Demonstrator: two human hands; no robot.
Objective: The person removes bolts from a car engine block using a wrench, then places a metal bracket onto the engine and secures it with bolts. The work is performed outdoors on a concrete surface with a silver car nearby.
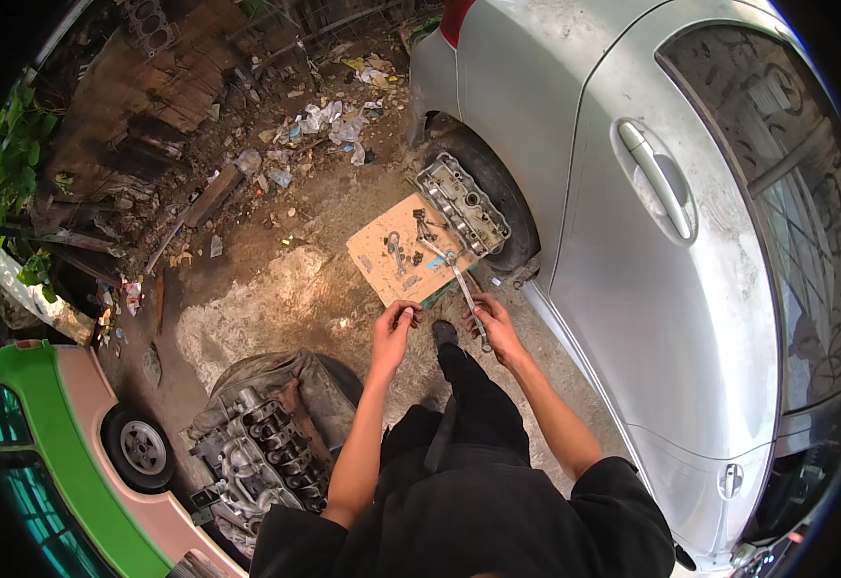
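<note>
We stand in an outdoor car-repair yard: a silver car [632, 222], a greasy engine block [261, 453], dirt ground [276, 299].

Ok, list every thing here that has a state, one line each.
Right hand: closed around a wrench.
Wrench: held, off the ground, pointing away from the person.
Left hand: fingers curled, whether it holds anything cannot be told.
Valve cover: off the engine, leaning against the tyre.
Board: flat on the ground, small parts on it.
Car door: shut.
Engine: out, on the ground.
</note>
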